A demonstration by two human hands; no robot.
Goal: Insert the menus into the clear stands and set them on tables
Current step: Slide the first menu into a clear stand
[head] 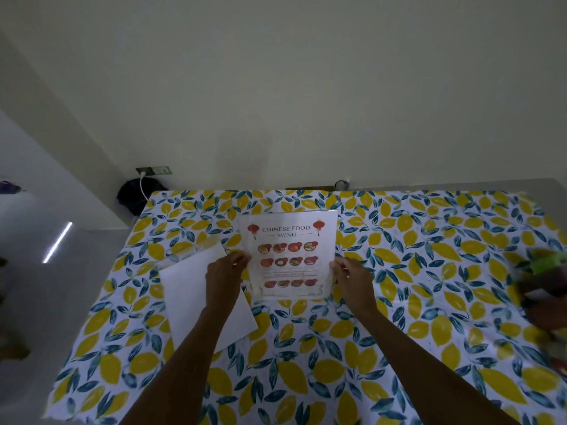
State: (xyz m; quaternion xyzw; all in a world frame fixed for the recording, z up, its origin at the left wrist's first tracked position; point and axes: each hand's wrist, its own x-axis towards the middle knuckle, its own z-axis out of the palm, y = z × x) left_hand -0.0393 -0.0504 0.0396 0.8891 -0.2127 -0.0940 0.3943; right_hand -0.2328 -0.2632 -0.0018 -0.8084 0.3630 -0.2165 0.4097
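Note:
A clear stand holding a "Chinese Food Menu" sheet stands upright in the middle of the table with the lemon-print cloth. My left hand pinches its left edge. My right hand pinches its right edge. To the left, flat on the cloth, lies a white sheet, blank side up, partly under my left forearm. Another clear stand lies at its top end, hard to make out.
The table's far edge meets a plain wall with a power socket and white cable. A dark bag sits beyond the far left corner. Blurred green and dark objects rest at the right edge.

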